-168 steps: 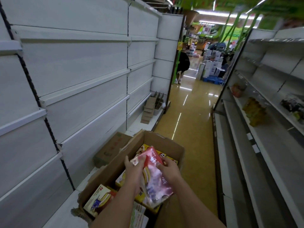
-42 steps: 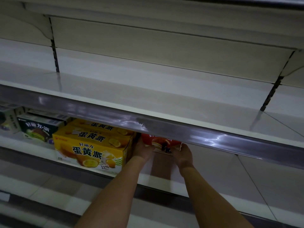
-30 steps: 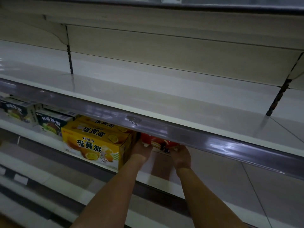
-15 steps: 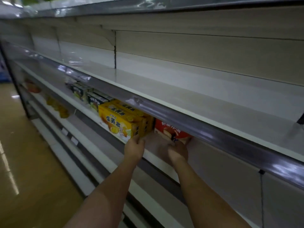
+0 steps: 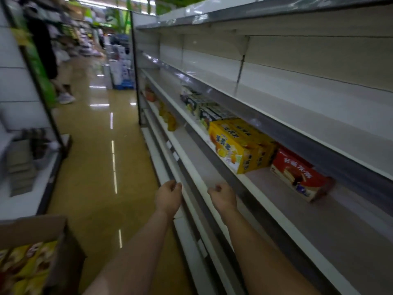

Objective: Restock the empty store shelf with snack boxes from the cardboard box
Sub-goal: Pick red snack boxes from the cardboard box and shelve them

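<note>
Head view: at the near left corner stands the cardboard box (image 5: 32, 237), open, with yellow and red snack packs (image 5: 23, 265) inside. Both bare forearms reach forward over the floor and the lower shelf edges. The left hand (image 5: 168, 196) and right hand (image 5: 223, 196) hang loosely curled and hold nothing, near the white front edge of the shelf (image 5: 263, 194) but apart from it. Farther right on that shelf lies the red snack box (image 5: 298, 176), angled, just beside two yellow snack boxes (image 5: 238, 143). Beyond them sit darker boxes (image 5: 204, 109). Far down the glossy aisle floor (image 5: 95, 145), a blurred person (image 5: 49, 50) stands.
</note>
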Demonstrator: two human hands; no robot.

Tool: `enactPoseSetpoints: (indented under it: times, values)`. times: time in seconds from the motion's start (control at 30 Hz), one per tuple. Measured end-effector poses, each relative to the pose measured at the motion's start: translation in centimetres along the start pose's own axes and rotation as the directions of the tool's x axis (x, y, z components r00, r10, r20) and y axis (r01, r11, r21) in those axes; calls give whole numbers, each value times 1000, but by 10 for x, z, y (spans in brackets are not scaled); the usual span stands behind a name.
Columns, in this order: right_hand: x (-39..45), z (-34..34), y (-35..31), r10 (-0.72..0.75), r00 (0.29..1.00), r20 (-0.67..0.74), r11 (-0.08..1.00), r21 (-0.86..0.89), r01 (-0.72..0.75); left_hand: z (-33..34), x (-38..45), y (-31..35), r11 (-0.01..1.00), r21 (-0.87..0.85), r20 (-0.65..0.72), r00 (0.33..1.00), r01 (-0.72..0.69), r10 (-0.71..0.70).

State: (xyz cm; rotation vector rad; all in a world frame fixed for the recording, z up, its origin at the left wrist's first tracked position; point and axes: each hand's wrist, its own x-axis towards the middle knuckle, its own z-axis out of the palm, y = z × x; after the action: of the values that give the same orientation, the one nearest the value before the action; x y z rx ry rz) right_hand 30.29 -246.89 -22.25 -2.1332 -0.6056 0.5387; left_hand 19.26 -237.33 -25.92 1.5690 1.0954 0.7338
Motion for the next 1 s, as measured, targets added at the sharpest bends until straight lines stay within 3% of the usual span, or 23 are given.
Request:
enactPoseSetpoints:
  times: [0.27,0.67,0.77,1.0]
  values:
    - [-34,95,-27,-71,971,226,995,-51,85,-102,-12,-61,985,35,-231,960,170,-158]
    - [-128,265,-68,-91,820,565,965,-152,212,-271,-94,-158,915,-47,-489,790,401,-371]
    - [-160,304,-72,-112,765,634,952,-153,266,-307,-119,-182,873,-49,-538,724,485,-432]
    - [-233,373,-79,-76,539,839,912,-161,378,-361,-182,-237,797,-209,-627,547,567,-554]
